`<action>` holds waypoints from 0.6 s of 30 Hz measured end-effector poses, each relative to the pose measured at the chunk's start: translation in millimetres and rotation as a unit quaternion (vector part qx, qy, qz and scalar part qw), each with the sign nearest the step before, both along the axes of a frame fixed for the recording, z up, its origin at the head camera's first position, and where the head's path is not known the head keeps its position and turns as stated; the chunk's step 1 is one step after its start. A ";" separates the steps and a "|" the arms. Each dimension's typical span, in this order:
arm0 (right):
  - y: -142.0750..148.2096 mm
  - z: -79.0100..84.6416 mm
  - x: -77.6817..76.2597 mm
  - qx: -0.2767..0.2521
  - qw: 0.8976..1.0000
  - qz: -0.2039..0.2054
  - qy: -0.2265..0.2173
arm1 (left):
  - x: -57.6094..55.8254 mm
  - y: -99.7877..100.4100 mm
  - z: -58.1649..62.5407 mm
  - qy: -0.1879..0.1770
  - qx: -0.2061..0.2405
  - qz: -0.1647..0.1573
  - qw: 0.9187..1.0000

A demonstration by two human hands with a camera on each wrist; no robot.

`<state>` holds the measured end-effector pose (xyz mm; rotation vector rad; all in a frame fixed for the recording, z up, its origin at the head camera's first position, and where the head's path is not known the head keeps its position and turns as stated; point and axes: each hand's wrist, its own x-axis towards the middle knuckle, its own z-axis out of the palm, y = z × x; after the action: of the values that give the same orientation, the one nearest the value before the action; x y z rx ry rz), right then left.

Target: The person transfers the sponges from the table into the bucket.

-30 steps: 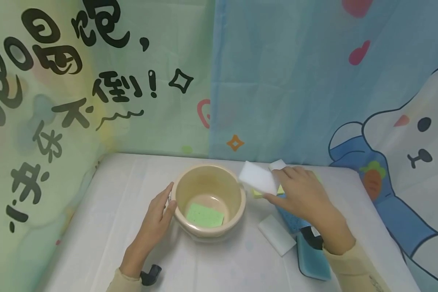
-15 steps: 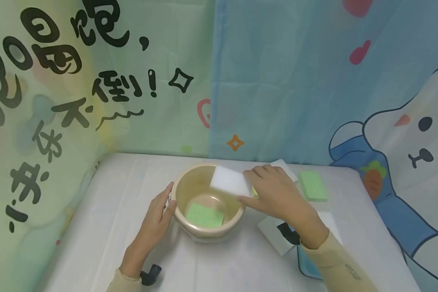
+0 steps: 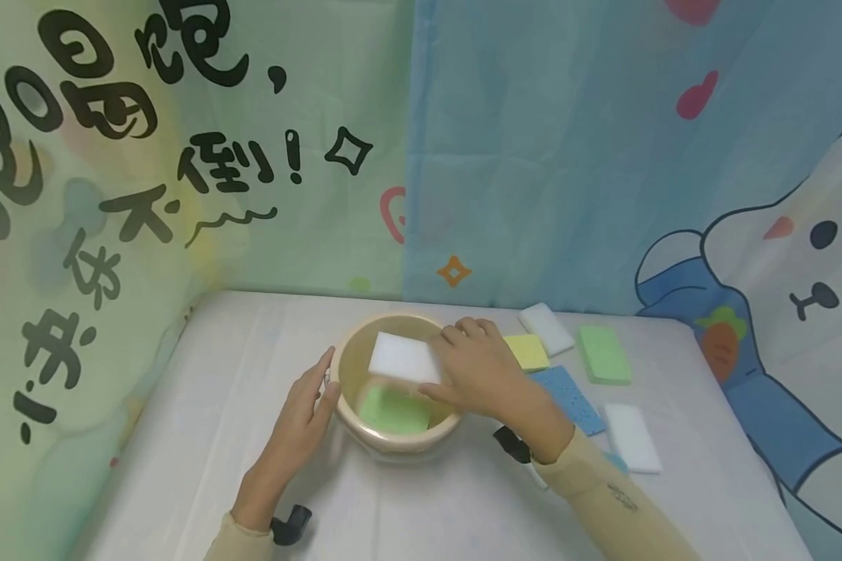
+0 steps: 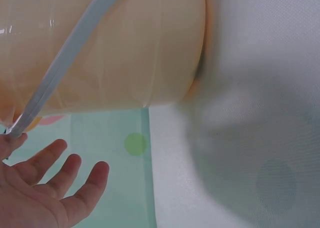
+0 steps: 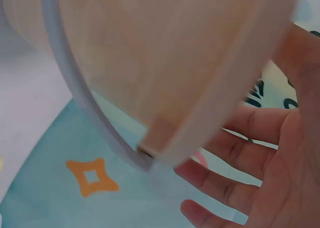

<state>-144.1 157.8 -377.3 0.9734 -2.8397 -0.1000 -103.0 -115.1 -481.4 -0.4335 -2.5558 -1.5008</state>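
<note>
Right hand (image 3: 475, 368), holding white sponge (image 3: 401, 358) (head view only), at mouth of bucket (image 3: 398, 442)

Mid-frame, my right fingers (image 3: 454, 337) partly hide the white block (image 3: 401, 358); the left wrist view crops the bucket (image 4: 130, 53), upper left.

The held sponge (image 3: 401, 358) is white, the bucket (image 3: 398, 444) cream.

Green cloth (image 3: 330, 253) with black lettering (image 3: 140, 201), adjoining blue cloth (image 3: 533, 179), orange star print (image 3: 445, 272), white cartoon animal (image 3: 772, 265), white tablecloth (image 3: 407, 514)
</note>
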 end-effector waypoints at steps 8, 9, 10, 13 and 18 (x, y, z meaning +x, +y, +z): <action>-6.2 -4.9 -6.0 0.021 0.999 -0.029 -0.031 | 0.4 0.0 1.3 -0.003 -0.002 0.000 1.000; -6.8 -5.1 -6.4 0.023 0.999 -0.030 -0.031 | 0.4 -0.1 1.4 -0.003 -0.002 0.000 1.000; -7.4 -5.4 -6.9 0.023 0.999 -0.032 -0.031 | 0.6 -0.2 1.5 -0.003 -0.002 0.000 1.000; -8.6 -7.4 -7.7 0.025 0.999 -0.035 -0.030 | 0.9 -0.3 1.9 -0.001 -0.002 0.001 1.000; -9.3 -10.8 -7.8 0.024 0.999 -0.035 -0.031 | 0.4 0.0 2.5 0.001 0.000 -0.001 1.000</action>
<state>-152.0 148.5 -388.1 0.9016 -2.9407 -0.1479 -102.6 -115.1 -479.0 -0.4366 -2.5547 -1.5001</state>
